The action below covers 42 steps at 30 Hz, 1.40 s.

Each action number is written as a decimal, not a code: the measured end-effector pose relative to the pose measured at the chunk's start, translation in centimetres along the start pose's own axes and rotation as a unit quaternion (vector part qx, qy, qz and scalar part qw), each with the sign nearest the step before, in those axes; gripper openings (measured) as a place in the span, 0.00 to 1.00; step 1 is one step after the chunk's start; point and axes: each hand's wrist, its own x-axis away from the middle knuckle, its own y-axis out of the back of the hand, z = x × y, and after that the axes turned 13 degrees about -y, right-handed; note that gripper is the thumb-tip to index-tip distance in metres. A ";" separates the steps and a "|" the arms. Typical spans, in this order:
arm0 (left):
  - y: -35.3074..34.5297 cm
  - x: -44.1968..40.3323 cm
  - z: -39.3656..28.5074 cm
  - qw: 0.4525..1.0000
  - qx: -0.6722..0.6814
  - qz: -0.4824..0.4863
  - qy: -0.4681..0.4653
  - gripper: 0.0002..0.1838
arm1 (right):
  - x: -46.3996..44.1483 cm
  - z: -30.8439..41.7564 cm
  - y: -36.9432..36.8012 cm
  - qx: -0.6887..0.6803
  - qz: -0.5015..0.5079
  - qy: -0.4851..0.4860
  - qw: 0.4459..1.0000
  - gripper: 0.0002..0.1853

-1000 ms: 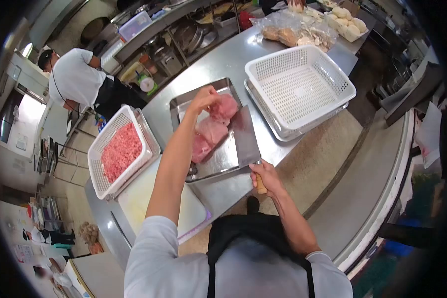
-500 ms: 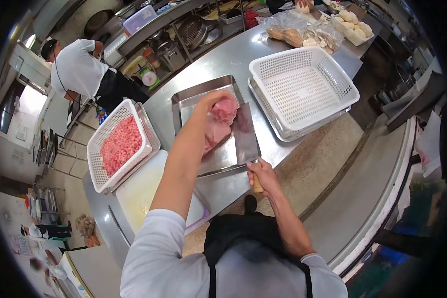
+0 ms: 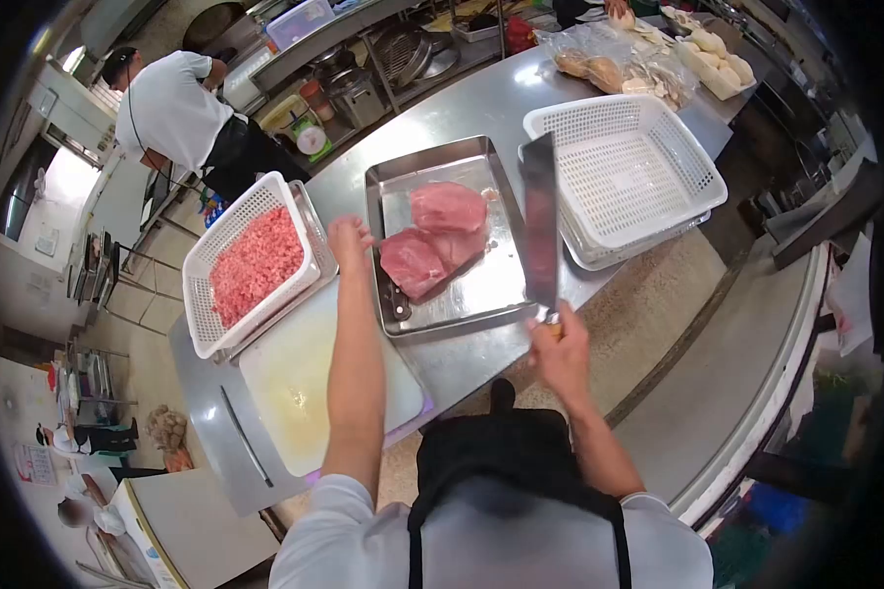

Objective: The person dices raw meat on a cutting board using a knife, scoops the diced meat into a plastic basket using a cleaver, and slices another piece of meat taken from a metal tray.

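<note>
My right hand (image 3: 561,355) is wrapped round the wooden handle of a wide cleaver (image 3: 540,221), whose blade points away from me over the right edge of a metal tray (image 3: 501,294). Pieces of raw pink meat (image 3: 449,209) lie in the tray, and a dark knife handle (image 3: 400,302) shows at its near left corner. Just left of the tray is my left hand (image 3: 349,240), off the meat, with its fingers apart and nothing in them. Below it lies a white cutting board (image 3: 290,378) with a purple edge.
A white basket of minced meat (image 3: 256,265) stands at the left. A white perforated basket (image 3: 624,177) sits at the right. Behind are plastic bags (image 3: 599,67) and a container of pale round items (image 3: 717,64). A thin rod (image 3: 245,437) lies near left. Another person (image 3: 182,113) stands beyond.
My left hand has let go of the meat and moved left, out of the tray. The cleaver has shifted right and its blade has turned more edge-on. The meat is now uncovered.
</note>
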 end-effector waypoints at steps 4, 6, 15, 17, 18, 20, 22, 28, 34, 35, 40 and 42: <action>-3.7 -0.9 -0.4 0.953 -0.226 0.122 -0.159 0.19 | -1.9 -2.3 3.4 0.002 0.040 -0.028 0.999 0.10; -8.4 0.2 -1.6 0.846 -0.383 0.185 -0.322 0.21 | -1.8 -3.7 3.5 -0.001 0.053 -0.077 0.996 0.09; -18.1 -3.0 -1.4 0.726 -0.527 0.334 -0.289 0.42 | 3.2 -7.4 4.5 0.002 0.109 -0.136 0.985 0.12; -19.4 -4.0 1.1 0.641 -0.583 0.375 -0.328 0.57 | 3.4 -7.4 5.1 -0.002 0.112 -0.145 0.983 0.12; -19.6 -1.6 -1.1 0.599 -0.613 0.386 -0.342 0.60 | 3.7 -7.4 5.5 -0.006 0.112 -0.153 0.982 0.12; -19.0 -0.9 0.1 0.543 -0.624 0.388 -0.408 0.61 | 4.5 -7.4 5.8 0.005 0.109 -0.171 0.979 0.11; -19.7 -1.2 -0.3 0.536 -0.650 0.408 -0.352 0.53 | 4.5 -7.3 5.8 0.002 0.114 -0.176 0.978 0.11; -17.6 -4.3 -0.9 0.639 -0.620 0.383 -0.247 0.53 | 3.5 -6.9 5.1 -0.033 0.119 -0.160 0.979 0.11; -13.3 -7.0 0.1 0.898 -0.295 0.297 -0.136 0.49 | 2.8 -6.3 4.5 -0.046 0.147 -0.146 0.977 0.12; -12.6 -7.7 1.5 0.932 -0.149 0.321 -0.082 0.46 | 2.9 -6.0 4.5 -0.039 0.146 -0.148 0.977 0.13; -5.0 1.9 -2.2 0.864 0.436 0.230 0.102 0.36 | 3.1 -6.4 3.8 -0.071 0.173 -0.098 0.978 0.15; -2.5 5.6 -2.9 0.820 0.525 0.204 0.104 0.36 | 2.8 -6.6 3.8 -0.044 0.173 -0.082 0.980 0.17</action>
